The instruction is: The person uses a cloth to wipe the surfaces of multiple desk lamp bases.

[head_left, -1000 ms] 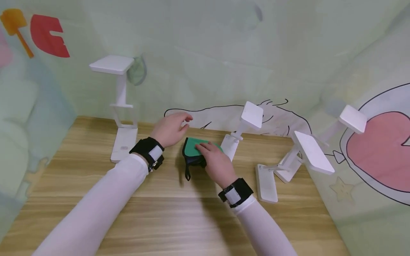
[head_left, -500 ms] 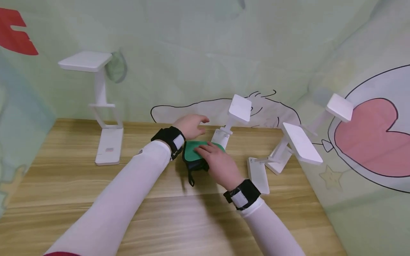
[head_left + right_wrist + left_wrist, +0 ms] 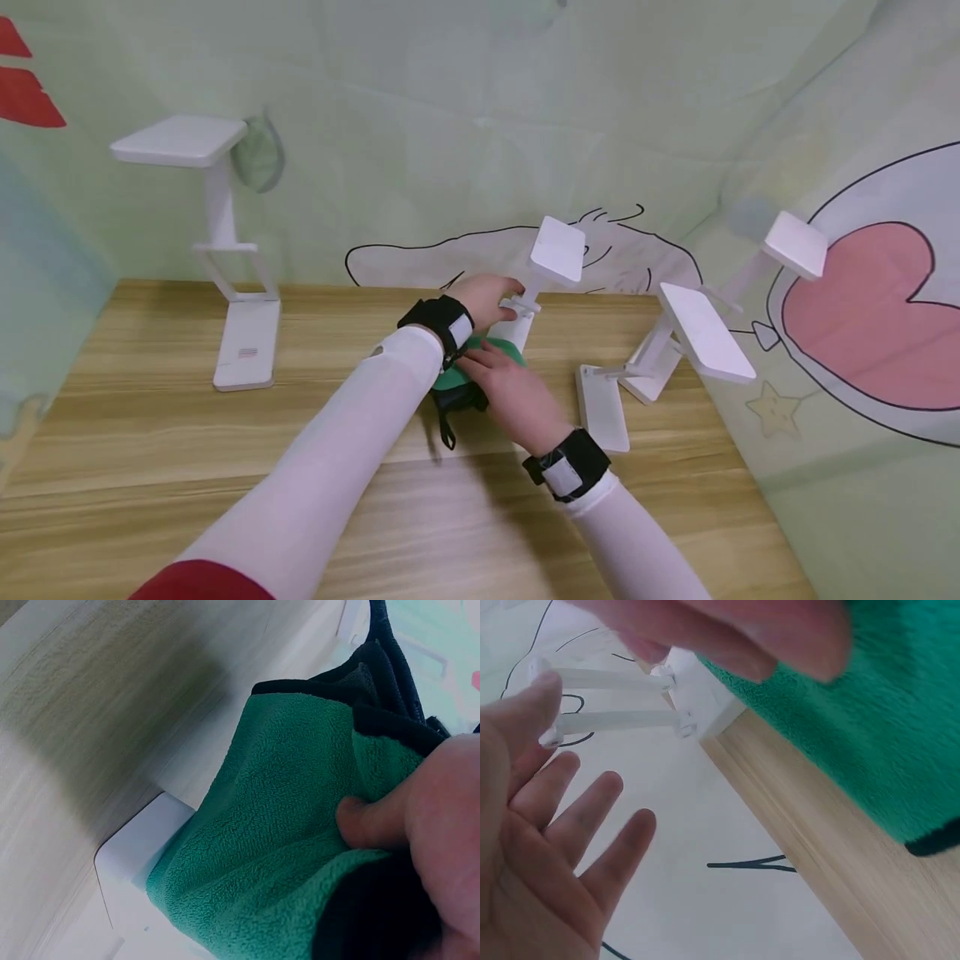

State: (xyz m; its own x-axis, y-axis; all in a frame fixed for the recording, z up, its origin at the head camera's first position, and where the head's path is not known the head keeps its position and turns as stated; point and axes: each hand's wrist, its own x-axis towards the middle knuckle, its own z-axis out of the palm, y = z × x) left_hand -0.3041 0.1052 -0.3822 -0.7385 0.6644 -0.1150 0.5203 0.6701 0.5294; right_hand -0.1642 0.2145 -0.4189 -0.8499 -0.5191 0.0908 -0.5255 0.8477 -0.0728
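Note:
In the head view my right hand (image 3: 521, 400) grips a folded green microfibre cloth (image 3: 255, 802) with black edging, a dark reverse and a hanging loop. Its thumb presses into the fleecy side in the right wrist view. The cloth lies over part of the white base (image 3: 512, 330) of the middle desk lamp (image 3: 558, 250). My left hand (image 3: 483, 298) is at that lamp's lower hinge, its thumb and forefinger pinching the white hinge bar (image 3: 536, 667). The other left fingers (image 3: 592, 806) are spread loosely in the left wrist view.
A taller white lamp (image 3: 180, 142) stands at the left of the wooden table (image 3: 150, 467). Two more white lamps, one nearer (image 3: 705, 329) and one behind (image 3: 797, 243), stand close together at the right. A printed cloth wall (image 3: 420, 167) borders the table's back edge.
My left hand has moved right, past the cloth, to the middle lamp's hinge. My right hand stays on the cloth. The head view has shifted to the right.

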